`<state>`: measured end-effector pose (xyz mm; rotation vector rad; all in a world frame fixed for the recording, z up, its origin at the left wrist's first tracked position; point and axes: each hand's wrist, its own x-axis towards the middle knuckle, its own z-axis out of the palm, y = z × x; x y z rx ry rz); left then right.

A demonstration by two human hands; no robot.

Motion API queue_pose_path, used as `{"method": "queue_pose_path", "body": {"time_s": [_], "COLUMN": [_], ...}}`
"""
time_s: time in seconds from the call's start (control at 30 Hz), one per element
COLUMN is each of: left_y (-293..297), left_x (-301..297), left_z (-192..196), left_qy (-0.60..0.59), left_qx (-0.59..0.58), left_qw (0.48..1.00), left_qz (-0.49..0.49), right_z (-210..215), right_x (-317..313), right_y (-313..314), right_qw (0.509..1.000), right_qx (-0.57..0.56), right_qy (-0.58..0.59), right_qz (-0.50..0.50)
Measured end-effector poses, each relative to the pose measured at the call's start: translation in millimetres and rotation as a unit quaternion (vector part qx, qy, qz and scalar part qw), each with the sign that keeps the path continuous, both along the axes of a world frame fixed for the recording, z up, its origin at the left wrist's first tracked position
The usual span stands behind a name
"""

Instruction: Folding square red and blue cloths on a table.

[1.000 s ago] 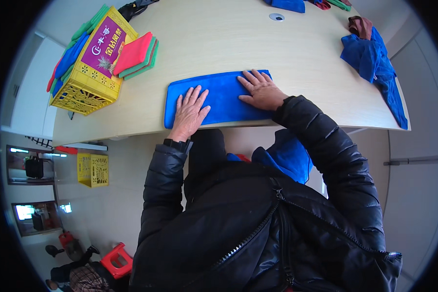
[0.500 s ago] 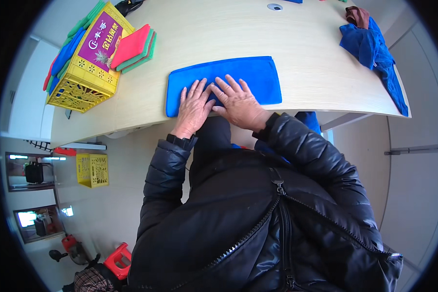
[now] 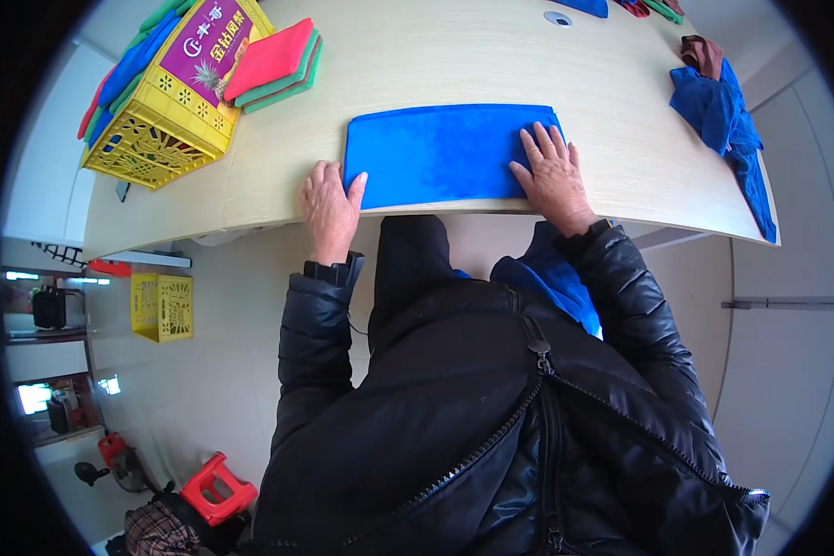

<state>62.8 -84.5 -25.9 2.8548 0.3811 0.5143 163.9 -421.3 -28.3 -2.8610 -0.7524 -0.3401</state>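
A folded blue cloth [image 3: 440, 157] lies flat along the near edge of the table, a long rectangle. At its left end is my left hand [image 3: 332, 208], with the thumb at the cloth's edge and the slightly bent fingers on the tabletop beside it. My right hand [image 3: 554, 176] rests with fingers spread over the right end of the cloth. Neither hand grips anything.
A yellow plastic crate [image 3: 171, 116] stands at the table's left, with folded cloths over its far side. Beside it lies a red and green cloth stack [image 3: 273, 65]. Crumpled blue cloths [image 3: 723, 111] lie at the right edge. On the floor are another yellow crate [image 3: 162, 306] and a red stool [image 3: 218, 488].
My hands have moved apart from the middle of the cloth, the left to its left end and the right to its right end. The view has shifted slightly.
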Motion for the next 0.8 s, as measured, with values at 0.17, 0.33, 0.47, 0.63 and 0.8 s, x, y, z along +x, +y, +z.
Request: {"method": "queue_pose_path", "body": {"time_s": [0.17, 0.33, 0.47, 0.63, 0.8], "left_y": [-13, 7, 15, 28, 32], "left_x": [23, 48, 55, 52, 38], "left_z": [5, -6, 13, 15, 17], "left_qy": [0.042, 0.043, 0.034, 0.062, 0.051], "left_qx": [-0.088, -0.292, -0.674, -0.736, -0.798], "left_qw": [0.993, 0.955, 0.737, 0.666, 0.595], "left_qz": [0.065, 0.028, -0.032, -0.098, -0.074], "right_z": [12, 7, 8, 8, 5], "right_x": [-15, -25, -23, -26, -32], "right_y": [41, 61, 60, 63, 71], "right_qw": [0.998, 0.993, 0.992, 0.992, 0.991], "right_qx": [-0.026, -0.033, -0.047, -0.021, -0.026], "right_qy": [0.006, 0.034, 0.042, 0.051, 0.042], "right_qz": [0.054, 0.106, 0.111, 0.113, 0.126]}}
